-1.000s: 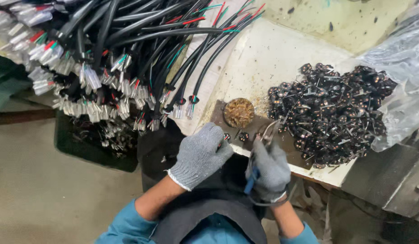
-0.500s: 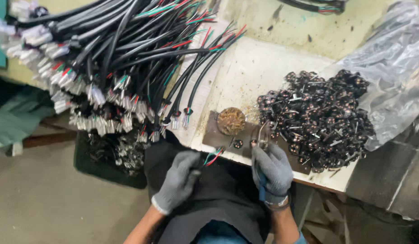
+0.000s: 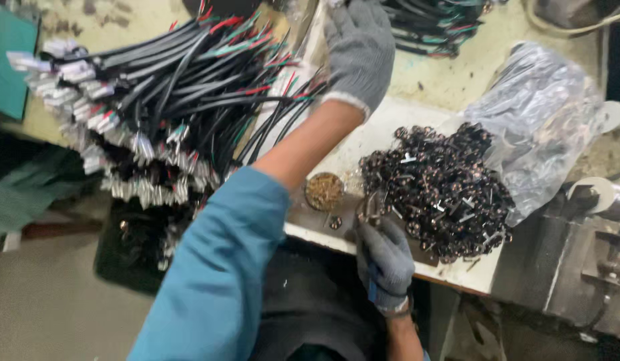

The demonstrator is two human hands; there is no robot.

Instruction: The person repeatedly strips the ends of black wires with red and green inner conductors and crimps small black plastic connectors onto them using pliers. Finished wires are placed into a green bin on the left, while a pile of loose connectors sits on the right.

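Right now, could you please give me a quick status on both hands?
Left hand gloved, raised above the cables, holding nothing visible. Right hand at bench edge, gripping a small tool. Black parts pile beside it.

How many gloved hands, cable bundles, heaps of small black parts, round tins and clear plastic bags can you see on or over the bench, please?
Gloved hands: 2, the left hand raised over the cables and the right hand at the bench edge
Cable bundles: 2, the big bundle and a far bundle
Heap of black parts: 1
Round tin: 1
Clear plastic bag: 1
Total: 7
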